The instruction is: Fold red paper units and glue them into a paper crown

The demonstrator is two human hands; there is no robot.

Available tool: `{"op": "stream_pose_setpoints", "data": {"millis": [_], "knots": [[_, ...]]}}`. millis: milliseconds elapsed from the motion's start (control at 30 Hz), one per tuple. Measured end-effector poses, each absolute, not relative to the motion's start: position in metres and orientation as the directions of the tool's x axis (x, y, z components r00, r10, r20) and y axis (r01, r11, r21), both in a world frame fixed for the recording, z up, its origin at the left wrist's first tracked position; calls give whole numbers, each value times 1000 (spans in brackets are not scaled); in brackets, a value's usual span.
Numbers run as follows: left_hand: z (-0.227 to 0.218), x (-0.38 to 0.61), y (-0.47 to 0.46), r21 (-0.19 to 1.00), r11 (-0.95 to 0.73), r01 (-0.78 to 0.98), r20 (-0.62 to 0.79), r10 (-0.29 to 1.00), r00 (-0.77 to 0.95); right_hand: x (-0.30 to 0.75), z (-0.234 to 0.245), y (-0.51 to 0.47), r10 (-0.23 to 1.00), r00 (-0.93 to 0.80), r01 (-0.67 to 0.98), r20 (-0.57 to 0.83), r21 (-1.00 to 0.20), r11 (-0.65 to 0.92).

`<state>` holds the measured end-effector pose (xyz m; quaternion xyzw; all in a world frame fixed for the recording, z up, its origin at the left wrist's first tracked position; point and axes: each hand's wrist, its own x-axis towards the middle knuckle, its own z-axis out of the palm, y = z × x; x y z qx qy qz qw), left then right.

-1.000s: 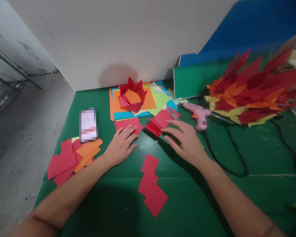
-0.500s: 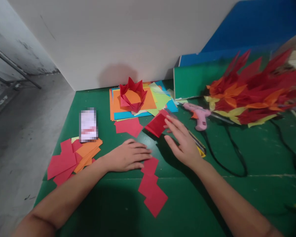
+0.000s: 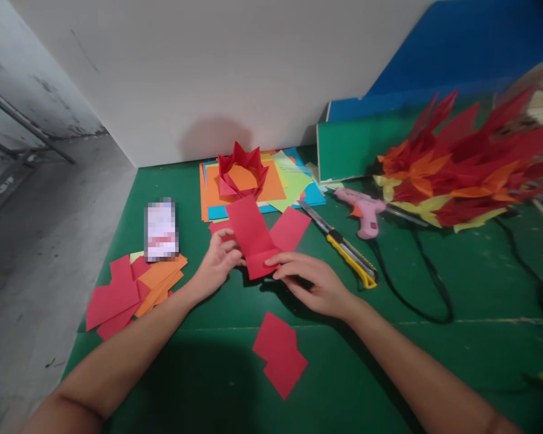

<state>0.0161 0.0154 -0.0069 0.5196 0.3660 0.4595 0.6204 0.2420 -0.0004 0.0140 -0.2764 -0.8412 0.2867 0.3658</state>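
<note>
A creased red paper sheet (image 3: 250,232) is held tilted above the table, its bottom end folded up a little. My right hand (image 3: 314,283) pinches its lower right corner between thumb and fingers. At the sheet's left edge, my left hand (image 3: 219,262) has its fingers curled against the paper, partly behind it. Another red paper piece (image 3: 295,228) shows behind the sheet, on the right. Nearer me, two overlapping red paper pieces (image 3: 280,355) lie on the green table (image 3: 199,374).
A red folded-paper ring (image 3: 228,184) sits on stacked coloured paper (image 3: 278,184). To the right are a yellow utility knife (image 3: 350,256), a pink glue gun (image 3: 368,214) with its cord, and red-orange paper flowers (image 3: 461,163). A phone (image 3: 161,232) and paper scraps (image 3: 115,298) lie left.
The top red piece of the row near me has left the table and is now in my hands. My right hand moved left and down, off the other red piece, uncovering the knife.
</note>
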Motion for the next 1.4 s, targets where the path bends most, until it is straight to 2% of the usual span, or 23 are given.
{"op": "stream_pose_setpoints", "data": {"millis": [167, 300, 367, 467, 600, 733, 867, 967, 1100, 1300, 1400], "knots": [[-5, 21, 14, 972, -3, -235, 55, 975, 215, 235, 5, 0, 769, -449, 218, 456, -779, 588], [-4, 23, 11, 976, -32, -215, 73, 980, 187, 233, 7, 3, 787, -372, 364, 493, -702, 612], [-1, 22, 9, 990, -82, -115, 107, 967, 230, 234, 9, 5, 787, -337, 427, 517, -661, 618], [4, 19, 7, 975, -197, 105, 150, 926, 346, 234, 10, 5, 806, -299, 464, 511, -660, 590], [7, 15, 5, 944, -290, 156, 206, 888, 411, 230, 9, 1, 830, -294, 486, 474, -673, 557], [6, 15, 4, 888, -405, 218, 302, 871, 388, 222, 8, -7, 902, -249, 496, 353, -754, 431], [7, 17, 2, 865, -460, 202, 359, 847, 391, 216, 6, -10, 974, -176, 351, 144, -915, 199], [8, 20, 0, 851, -444, 282, 348, 877, 330, 213, 5, -9, 985, -171, 210, -8, -977, 28], [7, 24, 0, 874, -347, 340, 289, 934, 211, 212, 6, -6, 971, -196, 95, -141, -988, -124], [3, 26, -1, 944, -214, 250, 175, 970, 171, 212, 9, -1, 957, -196, -110, -215, -965, -239], [1, 27, -4, 980, -135, 145, 106, 975, 194, 212, 10, -1, 944, -221, -71, -245, -961, -266]]}}
